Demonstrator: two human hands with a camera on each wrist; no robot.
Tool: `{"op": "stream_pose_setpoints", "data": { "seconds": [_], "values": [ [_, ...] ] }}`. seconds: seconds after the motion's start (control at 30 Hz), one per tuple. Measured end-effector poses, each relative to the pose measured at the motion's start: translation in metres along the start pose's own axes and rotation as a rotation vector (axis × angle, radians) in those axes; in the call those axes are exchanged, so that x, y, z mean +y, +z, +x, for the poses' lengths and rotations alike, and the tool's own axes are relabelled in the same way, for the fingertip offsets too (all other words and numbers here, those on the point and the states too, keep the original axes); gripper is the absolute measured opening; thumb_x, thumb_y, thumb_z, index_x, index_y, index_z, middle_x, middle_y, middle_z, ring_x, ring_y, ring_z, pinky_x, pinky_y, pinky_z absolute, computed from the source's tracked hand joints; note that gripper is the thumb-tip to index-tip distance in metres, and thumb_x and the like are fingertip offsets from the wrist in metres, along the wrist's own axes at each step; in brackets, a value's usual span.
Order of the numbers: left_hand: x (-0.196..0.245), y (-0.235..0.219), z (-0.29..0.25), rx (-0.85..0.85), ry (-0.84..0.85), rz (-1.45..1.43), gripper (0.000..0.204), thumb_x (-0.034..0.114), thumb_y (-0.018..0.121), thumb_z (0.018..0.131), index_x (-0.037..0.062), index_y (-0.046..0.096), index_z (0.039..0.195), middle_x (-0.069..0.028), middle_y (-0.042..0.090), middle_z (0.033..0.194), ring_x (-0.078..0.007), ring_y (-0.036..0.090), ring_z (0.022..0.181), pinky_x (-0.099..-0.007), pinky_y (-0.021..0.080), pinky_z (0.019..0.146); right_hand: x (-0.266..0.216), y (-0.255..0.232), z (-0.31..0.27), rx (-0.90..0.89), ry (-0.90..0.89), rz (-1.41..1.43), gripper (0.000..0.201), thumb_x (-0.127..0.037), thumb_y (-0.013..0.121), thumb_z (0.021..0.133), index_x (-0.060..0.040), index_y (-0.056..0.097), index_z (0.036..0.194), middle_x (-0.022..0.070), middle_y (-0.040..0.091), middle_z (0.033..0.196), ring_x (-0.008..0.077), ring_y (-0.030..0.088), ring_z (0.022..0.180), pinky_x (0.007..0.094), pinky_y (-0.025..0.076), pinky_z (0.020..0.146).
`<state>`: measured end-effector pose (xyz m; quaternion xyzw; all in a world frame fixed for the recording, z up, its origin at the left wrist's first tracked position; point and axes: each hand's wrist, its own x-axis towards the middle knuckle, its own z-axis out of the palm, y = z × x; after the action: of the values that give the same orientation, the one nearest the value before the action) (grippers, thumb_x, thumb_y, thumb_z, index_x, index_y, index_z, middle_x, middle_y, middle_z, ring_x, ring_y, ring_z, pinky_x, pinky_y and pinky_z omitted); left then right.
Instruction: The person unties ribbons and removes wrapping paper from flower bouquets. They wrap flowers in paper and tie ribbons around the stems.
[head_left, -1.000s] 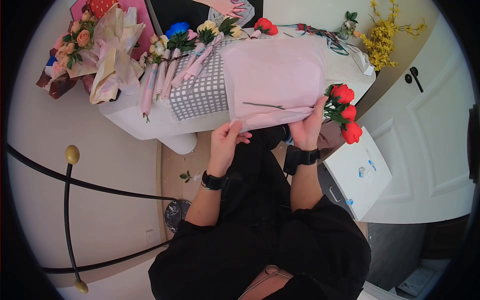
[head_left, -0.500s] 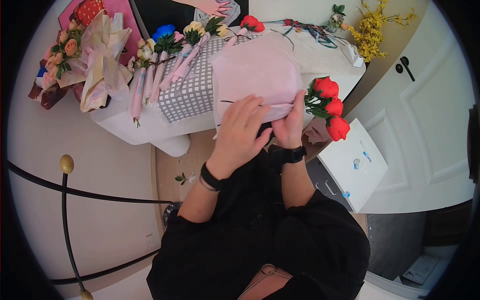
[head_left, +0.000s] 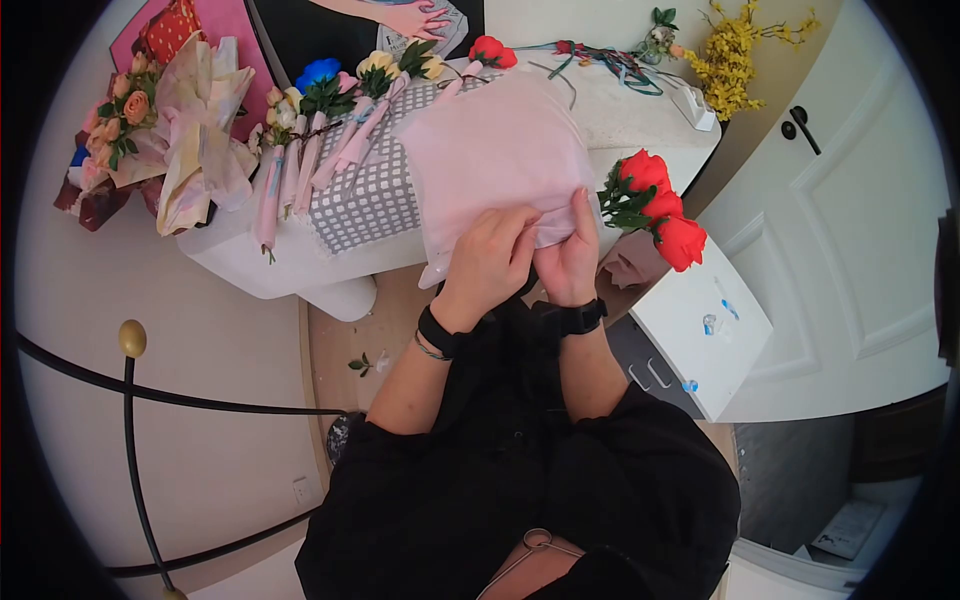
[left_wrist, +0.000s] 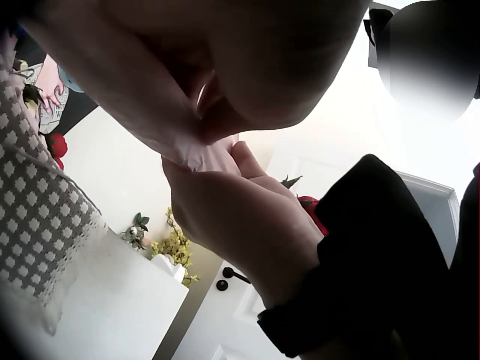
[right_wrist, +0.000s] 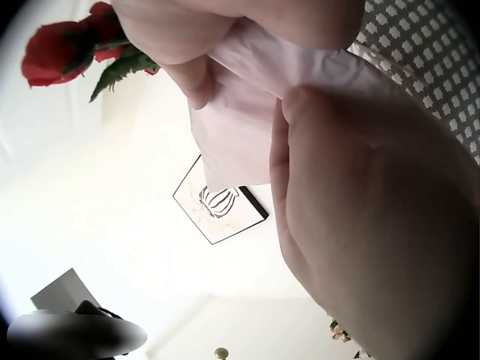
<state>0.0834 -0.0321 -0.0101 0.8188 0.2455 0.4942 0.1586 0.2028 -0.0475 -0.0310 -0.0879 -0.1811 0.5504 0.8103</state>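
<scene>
Pink wrapping paper (head_left: 500,150) spreads over the table's front edge, its lower edge folded up. Three red roses (head_left: 662,205) with green leaves stick out past its right side. The left hand (head_left: 487,262) pinches the folded edge between thumb and curled fingers. Close beside it, the right hand (head_left: 568,262) grips the paper roll near the roses, thumb up along the outside. In the right wrist view the paper (right_wrist: 236,127) is creased between both hands, with a red rose (right_wrist: 56,54) beyond. The stems inside the paper are hidden.
Several wrapped single flowers (head_left: 310,165) lie on the grey patterned cloth (head_left: 375,205) at the left. A large bouquet (head_left: 205,130) stands beyond. Ribbons (head_left: 620,70) and yellow flowers (head_left: 735,65) are at the back right. A white cabinet (head_left: 705,330) stands at the right.
The left hand has left the paper's lower left corner and moved right, beside the right hand. The lower edge is folded over, covering the loose dark stem. Paper and roses have shifted left in view.
</scene>
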Motion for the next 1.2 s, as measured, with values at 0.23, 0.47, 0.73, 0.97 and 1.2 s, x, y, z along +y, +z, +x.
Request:
{"op": "stream_pose_setpoints", "data": {
  "seconds": [0.23, 0.47, 0.73, 0.97, 1.2],
  "values": [
    [-0.003, -0.006, 0.005, -0.165, -0.383, -0.207, 0.013, 0.005, 0.057, 0.084, -0.0007, 0.06, 0.095, -0.0132, 0.065, 0.077, -0.0216, 0.064, 0.068, -0.0317, 0.051, 0.065, 0.006, -0.002, -0.004, -0.012, 0.026, -0.025, 0.035, -0.028, 0.045, 0.099, -0.0023, 0.051, 0.122, 0.0081, 0.059, 0.117, 0.0196, 0.056, 0.109, 0.0359, 0.044, 0.095],
    [-0.005, 0.002, 0.006, -0.033, -0.343, -0.11, 0.01, 0.003, 0.055, 0.084, -0.0003, 0.059, 0.093, -0.0122, 0.063, 0.075, -0.0195, 0.061, 0.065, -0.031, 0.048, 0.06, 0.007, -0.006, -0.006, -0.024, 0.076, -0.012, 0.03, -0.016, 0.051, 0.096, -0.0019, 0.05, 0.122, 0.0079, 0.059, 0.115, 0.0199, 0.056, 0.108, 0.0367, 0.043, 0.095],
    [-0.002, -0.011, 0.013, -0.006, -0.051, 0.116, 0.011, 0.002, 0.056, 0.084, 0.0018, 0.058, 0.095, -0.013, 0.063, 0.087, -0.0307, 0.06, 0.082, -0.0364, 0.047, 0.071, 0.004, -0.003, -0.007, 0.02, 0.14, -0.038, 0.026, -0.01, 0.052, 0.093, -0.0016, 0.052, 0.118, 0.0078, 0.06, 0.112, 0.0203, 0.057, 0.106, 0.0358, 0.044, 0.093],
    [0.025, -0.003, 0.003, 0.015, 0.066, 0.478, 0.024, 0.002, 0.057, 0.074, 0.0047, 0.059, 0.098, -0.0097, 0.059, 0.103, -0.0261, 0.056, 0.097, -0.0376, 0.042, 0.081, 0.015, -0.012, -0.008, 0.069, 0.213, 0.04, 0.021, -0.018, 0.049, 0.096, -0.0036, 0.055, 0.11, 0.0067, 0.061, 0.106, 0.0164, 0.058, 0.1, 0.0324, 0.045, 0.09],
    [0.018, 0.011, -0.009, 0.051, 0.138, 0.433, 0.035, 0.004, 0.056, 0.07, 0.0003, 0.057, 0.105, -0.01, 0.058, 0.104, -0.0264, 0.055, 0.098, -0.0387, 0.04, 0.087, 0.009, -0.007, -0.012, 0.136, 0.188, 0.0, 0.021, -0.025, 0.049, 0.097, -0.0067, 0.056, 0.106, 0.0052, 0.061, 0.102, 0.0159, 0.058, 0.097, 0.031, 0.046, 0.087]
  ]
}}
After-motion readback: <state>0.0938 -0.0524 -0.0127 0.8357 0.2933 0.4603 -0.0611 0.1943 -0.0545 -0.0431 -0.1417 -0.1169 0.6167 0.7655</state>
